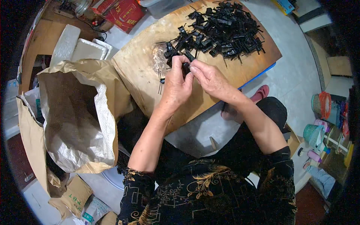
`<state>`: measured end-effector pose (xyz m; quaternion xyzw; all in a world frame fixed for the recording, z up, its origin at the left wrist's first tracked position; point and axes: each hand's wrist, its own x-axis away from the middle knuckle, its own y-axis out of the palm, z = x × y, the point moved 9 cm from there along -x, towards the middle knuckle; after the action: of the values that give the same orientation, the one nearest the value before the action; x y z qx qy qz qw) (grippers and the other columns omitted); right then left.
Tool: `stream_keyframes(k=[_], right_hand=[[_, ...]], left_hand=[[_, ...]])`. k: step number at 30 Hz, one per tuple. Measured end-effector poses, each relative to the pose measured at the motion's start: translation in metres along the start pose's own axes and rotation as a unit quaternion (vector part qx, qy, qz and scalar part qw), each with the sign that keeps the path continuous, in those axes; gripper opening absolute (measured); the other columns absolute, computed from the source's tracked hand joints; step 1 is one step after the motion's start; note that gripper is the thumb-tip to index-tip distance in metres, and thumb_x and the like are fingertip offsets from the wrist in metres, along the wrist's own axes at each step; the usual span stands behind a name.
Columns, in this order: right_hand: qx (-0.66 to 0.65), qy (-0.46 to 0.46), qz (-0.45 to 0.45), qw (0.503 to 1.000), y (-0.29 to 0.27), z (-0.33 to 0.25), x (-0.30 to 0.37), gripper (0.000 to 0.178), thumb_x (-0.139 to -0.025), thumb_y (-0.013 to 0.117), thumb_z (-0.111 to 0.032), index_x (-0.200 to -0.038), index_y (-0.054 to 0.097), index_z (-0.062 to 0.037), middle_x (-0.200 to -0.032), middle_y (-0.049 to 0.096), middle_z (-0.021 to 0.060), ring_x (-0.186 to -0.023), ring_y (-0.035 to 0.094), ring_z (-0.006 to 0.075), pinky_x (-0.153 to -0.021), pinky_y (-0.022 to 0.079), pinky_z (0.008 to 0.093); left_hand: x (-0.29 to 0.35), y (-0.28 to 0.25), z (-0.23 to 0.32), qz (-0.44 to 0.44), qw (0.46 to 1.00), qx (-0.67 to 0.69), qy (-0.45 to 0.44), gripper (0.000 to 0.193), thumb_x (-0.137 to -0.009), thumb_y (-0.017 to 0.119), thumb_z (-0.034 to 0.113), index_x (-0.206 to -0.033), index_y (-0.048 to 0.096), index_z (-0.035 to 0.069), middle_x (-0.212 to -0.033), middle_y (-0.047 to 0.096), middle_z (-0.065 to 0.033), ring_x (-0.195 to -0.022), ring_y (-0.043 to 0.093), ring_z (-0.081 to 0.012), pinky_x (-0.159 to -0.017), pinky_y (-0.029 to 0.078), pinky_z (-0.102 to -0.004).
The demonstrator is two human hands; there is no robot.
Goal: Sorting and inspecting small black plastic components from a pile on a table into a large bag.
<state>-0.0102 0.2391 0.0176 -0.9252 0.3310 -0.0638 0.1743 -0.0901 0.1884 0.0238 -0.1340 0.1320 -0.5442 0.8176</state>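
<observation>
My left hand [175,87] and my right hand [213,79] meet over the near part of a wooden board. Both have their fingers closed around a small black plastic part [189,57], whose tip shows above the right fingertips. The rest of it is hidden by the fingers. Just beyond my left hand lie a few similar black parts [170,49] with thin prongs. Another dark piece [162,80] shows at the left edge of that hand. Farther off, a large heap of black plastic parts [230,32] covers the board's far right.
The wooden board [137,56] has a worn, scorched-looking patch. A paper sack with a silvery lining [105,120] gapes open at my left. Behind it stand white foam boxes [88,50] and a red box [122,15]. Baskets [313,135] and bottles stand at far right.
</observation>
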Motion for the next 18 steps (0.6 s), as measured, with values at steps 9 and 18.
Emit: stream_keyframes(k=[9,18], right_hand=[[-0.100,-0.027,0.016,0.995,0.005,0.001,-0.006,0.016,-0.091,0.044,-0.017,-0.092,0.051,-0.0022,-0.068,0.047,0.0032,-0.062,0.045,0.0112,-0.055,0.039,0.0274],[-0.236,0.033,-0.030,0.971,-0.004,-0.003,0.013,0.019,-0.090,0.047,-0.020,-0.099,0.051,-0.0028,-0.069,0.053,-0.0001,-0.046,0.040,0.0029,-0.040,0.033,0.0172]], left_hand=[[0.000,-0.010,0.006,0.046,0.998,0.007,0.053,0.027,-0.080,0.053,0.000,-0.102,0.040,0.007,-0.067,0.051,-0.0060,-0.051,0.051,-0.0143,-0.048,0.043,-0.0292],[0.008,0.004,-0.002,-0.073,0.794,0.591,-0.126,0.023,-0.083,0.049,0.006,-0.105,0.044,0.010,-0.085,0.056,-0.0119,-0.048,0.045,-0.0129,-0.039,0.036,-0.0214]])
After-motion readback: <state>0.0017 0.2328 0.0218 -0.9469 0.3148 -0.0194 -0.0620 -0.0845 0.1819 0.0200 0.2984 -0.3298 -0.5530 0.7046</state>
